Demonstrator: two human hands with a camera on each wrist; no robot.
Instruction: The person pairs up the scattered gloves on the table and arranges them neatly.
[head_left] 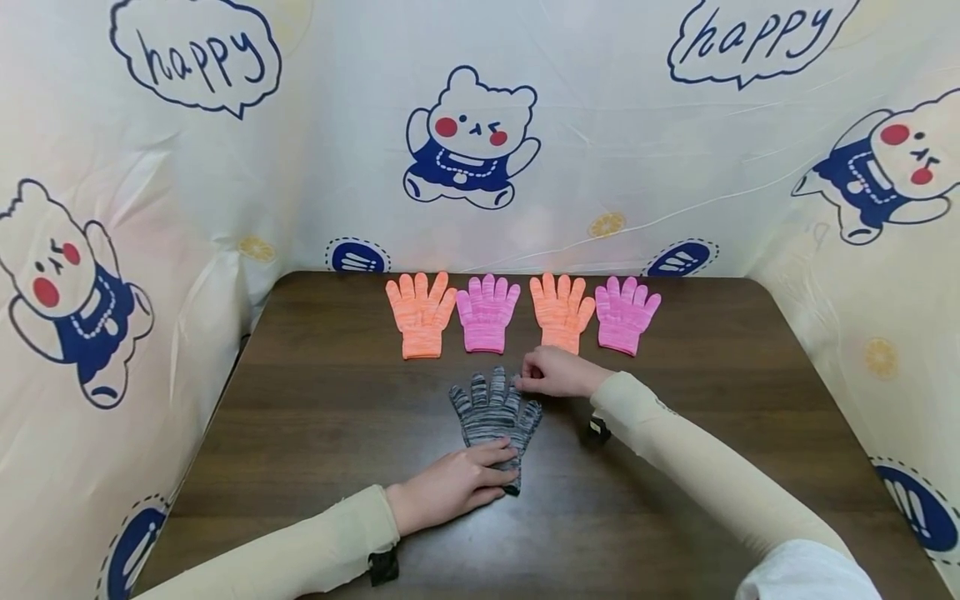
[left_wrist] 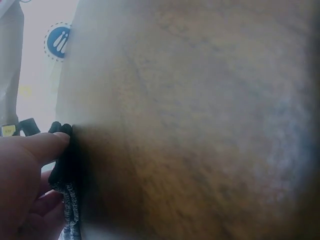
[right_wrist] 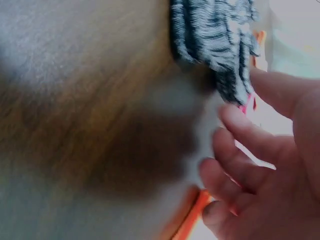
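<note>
A: Working on which step?

B: Probably straightening the gray glove (head_left: 486, 421), finger by finger. Lying flat near the middle of the table (head_left: 337, 433), with cuff toward the person and fingers toward the back edge.

A: Doing what with the left hand (head_left: 453, 485)?

B: Resting across the cuff (left_wrist: 63, 167) with outstretched fingers, thumb at the black hem in the left wrist view. Likely pinning.

A: And with the right hand (head_left: 561, 372)?

B: Seems to be pinching the end of the glove finger (right_wrist: 232, 77) beside the glove's thumb. Narrow there between thumb and forefinger, with the other fingers loosely curled. Can't tell how firmly.

A: Placed where among the other gloves?

B: In front of the row at the back, apart from all four: from left to right, left orange glove (head_left: 420, 317), left pink glove (head_left: 487, 315), right orange glove (head_left: 558, 307), right pink glove (head_left: 627, 317).

A: Calling for what next?

B: By the look of it, for a gentle outward tug on that finger while keeping the cuff pressed down, then for letting go and smoothing. Best not to pull hard; could skew the whole glove.
</note>
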